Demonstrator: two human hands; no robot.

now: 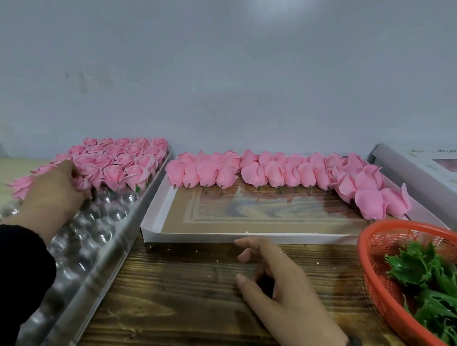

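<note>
Several pink rose heads stand in a clear plastic blister tray on the left. My left hand reaches into that tray and its fingers curl round one pink rose at the near edge of the cluster. Pink roses with short stems lie on their sides in rows along the back and right of a shallow white cardboard box lid. My right hand rests on the wooden table in front of the lid, fingers loosely bent, holding nothing.
An orange plastic basket with green leaf pieces sits at the right front. A white printed box lies at the back right. A grey wall runs close behind everything. The wooden tabletop shows between the trays.
</note>
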